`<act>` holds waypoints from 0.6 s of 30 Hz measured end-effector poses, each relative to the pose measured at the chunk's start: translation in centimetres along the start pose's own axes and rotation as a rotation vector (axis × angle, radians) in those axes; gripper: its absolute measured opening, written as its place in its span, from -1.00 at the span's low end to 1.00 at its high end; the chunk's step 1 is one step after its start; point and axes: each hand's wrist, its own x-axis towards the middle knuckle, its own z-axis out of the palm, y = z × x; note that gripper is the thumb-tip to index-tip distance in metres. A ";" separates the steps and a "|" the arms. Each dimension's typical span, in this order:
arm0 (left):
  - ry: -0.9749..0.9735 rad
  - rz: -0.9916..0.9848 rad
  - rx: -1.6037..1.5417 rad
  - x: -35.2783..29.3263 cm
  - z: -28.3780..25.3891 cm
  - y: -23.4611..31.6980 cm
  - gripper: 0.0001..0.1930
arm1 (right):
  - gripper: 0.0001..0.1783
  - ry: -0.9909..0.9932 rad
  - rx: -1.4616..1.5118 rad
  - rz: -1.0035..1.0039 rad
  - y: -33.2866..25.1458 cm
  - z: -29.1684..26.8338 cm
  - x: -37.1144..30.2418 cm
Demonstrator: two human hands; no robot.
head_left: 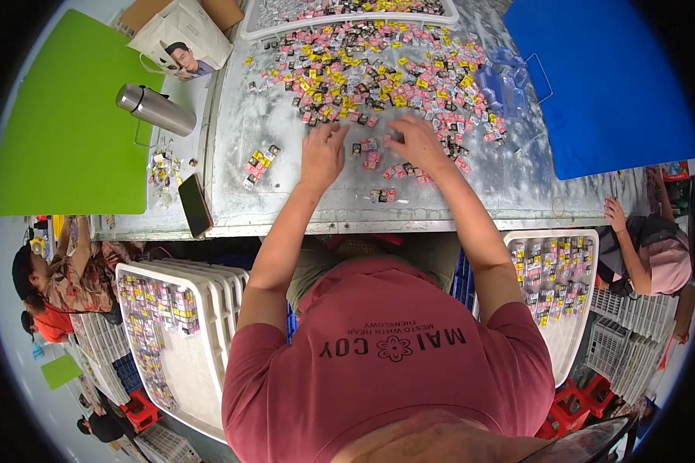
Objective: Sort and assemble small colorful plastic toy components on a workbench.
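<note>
A wide heap of small square pieces (363,73) in pink, black, yellow and white lies across the grey metal table. At its near edge, my left hand (323,157) is bent over the tabletop with fingers a little apart and nothing visible in them. To its right, my right hand (420,147) curves over the near pieces, its thumb apart from the fingers. A few black and pink pieces (364,146) sit between my hands. Closer to me is a short row of pieces (383,196). On the left stands a small block of joined pieces (260,166).
A white tray (350,17) borders the heap's far side; clear plastic holders (502,83) lie right. Blue (602,85) and green (77,116) boards flank the table. A steel flask (158,109) and phone (194,205) are left. Filled trays (208,339) stand beside me, with co-workers beyond.
</note>
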 end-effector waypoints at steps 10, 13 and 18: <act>-0.174 0.099 -0.268 -0.4 0.0 1.5 -0.59 | -0.62 0.227 -0.220 -0.135 5.0 1.6 5.3; -0.169 0.057 -0.282 -0.6 0.4 1.5 -0.61 | -0.79 0.282 -0.262 -0.129 4.3 1.6 5.0; -0.138 0.030 -0.275 -0.4 1.2 1.7 -0.63 | -0.77 0.320 -0.251 -0.108 3.4 0.7 3.5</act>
